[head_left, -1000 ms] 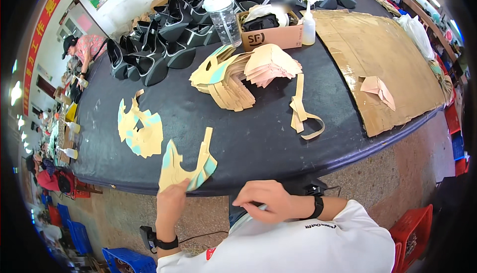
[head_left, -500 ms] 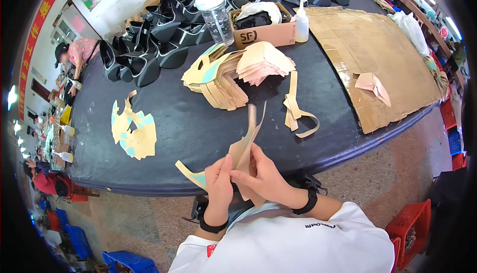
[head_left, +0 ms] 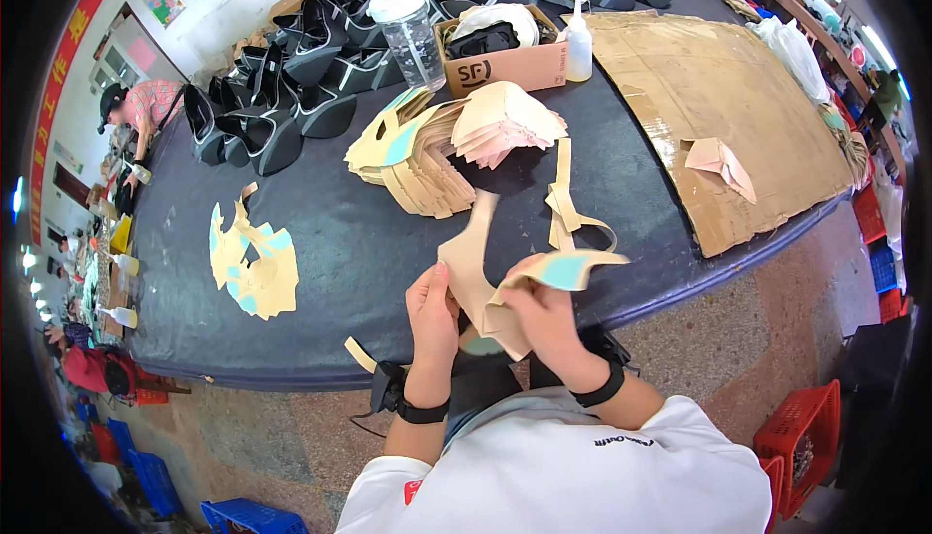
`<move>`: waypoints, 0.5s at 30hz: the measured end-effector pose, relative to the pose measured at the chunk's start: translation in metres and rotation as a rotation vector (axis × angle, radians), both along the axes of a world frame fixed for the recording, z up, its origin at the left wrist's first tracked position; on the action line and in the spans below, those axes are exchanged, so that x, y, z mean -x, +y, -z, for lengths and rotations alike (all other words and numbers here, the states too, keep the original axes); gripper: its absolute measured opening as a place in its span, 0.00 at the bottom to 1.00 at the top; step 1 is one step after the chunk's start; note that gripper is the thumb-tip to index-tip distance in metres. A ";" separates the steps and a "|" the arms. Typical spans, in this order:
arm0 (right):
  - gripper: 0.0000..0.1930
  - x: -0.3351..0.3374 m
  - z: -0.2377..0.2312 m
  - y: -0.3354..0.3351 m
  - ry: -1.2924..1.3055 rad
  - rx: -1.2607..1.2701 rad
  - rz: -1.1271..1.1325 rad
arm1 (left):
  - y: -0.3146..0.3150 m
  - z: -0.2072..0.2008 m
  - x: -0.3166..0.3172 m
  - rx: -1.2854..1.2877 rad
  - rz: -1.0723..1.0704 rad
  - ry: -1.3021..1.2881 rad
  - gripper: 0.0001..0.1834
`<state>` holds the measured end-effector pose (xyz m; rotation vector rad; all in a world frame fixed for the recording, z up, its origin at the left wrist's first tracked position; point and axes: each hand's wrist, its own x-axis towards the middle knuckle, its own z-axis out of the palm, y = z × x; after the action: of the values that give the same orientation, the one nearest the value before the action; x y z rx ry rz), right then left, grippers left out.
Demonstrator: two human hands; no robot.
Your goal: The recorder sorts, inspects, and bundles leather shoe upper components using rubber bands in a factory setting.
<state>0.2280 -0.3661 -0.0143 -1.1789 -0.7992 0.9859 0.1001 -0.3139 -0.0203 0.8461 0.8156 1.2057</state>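
Observation:
Near the table's front edge, my left hand (head_left: 433,313) pinches a beige shoe-upper piece (head_left: 470,260) between thumb and fingers. My right hand (head_left: 549,328) is closed on the folded-over side of this beige material, where a flap with a light-blue patch (head_left: 565,270) sticks out to the right. Whether the flap and the piece are one part or two, I cannot tell. Beyond my hands lies a fanned stack of beige pieces (head_left: 427,175), beside a pinker stack (head_left: 505,121). Loose beige strips (head_left: 563,199) are right of the stacks. Several patched pieces (head_left: 257,262) lie at left.
Black wedge shoes (head_left: 267,131) crowd the table's far left. A clear jug (head_left: 413,44), a cardboard box (head_left: 510,66) and a white bottle (head_left: 579,44) stand behind the stacks. Flat cardboard (head_left: 723,97) covers the right side, bearing a small beige piece (head_left: 720,167). Another person (head_left: 155,105) bends over the far left edge.
My hands have moved apart, the right one going rightward. The material, earlier folded narrow between them, is now spread, and its blue-patched side has swung to the right.

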 end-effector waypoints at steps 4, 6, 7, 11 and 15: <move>0.10 -0.044 -0.036 -0.014 0.439 -0.231 0.010 | 0.002 0.000 -0.005 0.008 -0.058 0.024 0.19; 0.12 -0.075 -0.068 -0.030 0.308 -0.301 0.079 | 0.002 -0.002 -0.005 0.012 -0.049 0.028 0.19; 0.12 -0.086 -0.085 -0.035 0.178 -0.384 0.182 | 0.001 -0.003 -0.005 0.012 -0.050 0.035 0.19; 0.10 -0.132 -0.114 -0.040 -0.192 -0.546 0.398 | 0.002 -0.001 -0.004 -0.002 -0.061 0.031 0.18; 0.15 -0.179 -0.119 -0.014 -1.140 0.094 0.165 | 0.001 -0.004 -0.006 0.003 -0.052 0.018 0.19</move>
<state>0.4067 -0.3797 0.1047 -1.8633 -1.5023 0.1259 0.1063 -0.3133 -0.0164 0.8390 0.8580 1.2441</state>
